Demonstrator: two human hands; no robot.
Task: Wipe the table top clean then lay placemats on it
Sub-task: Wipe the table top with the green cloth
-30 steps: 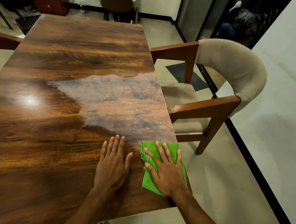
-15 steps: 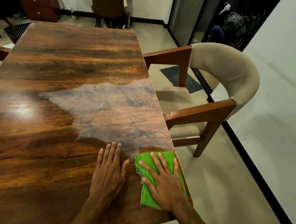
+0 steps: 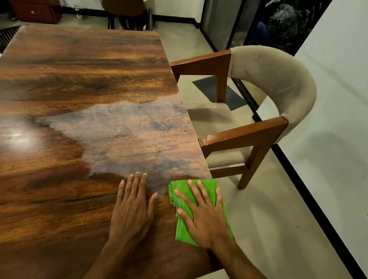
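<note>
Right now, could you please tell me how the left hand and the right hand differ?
The left hand lies on bare table; the right hand presses the cloth. The left hand's fingers lie close together; the right hand's are spread. The right hand sits at the table's edge, the left hand further in. Both are flat, palm down.
</note>
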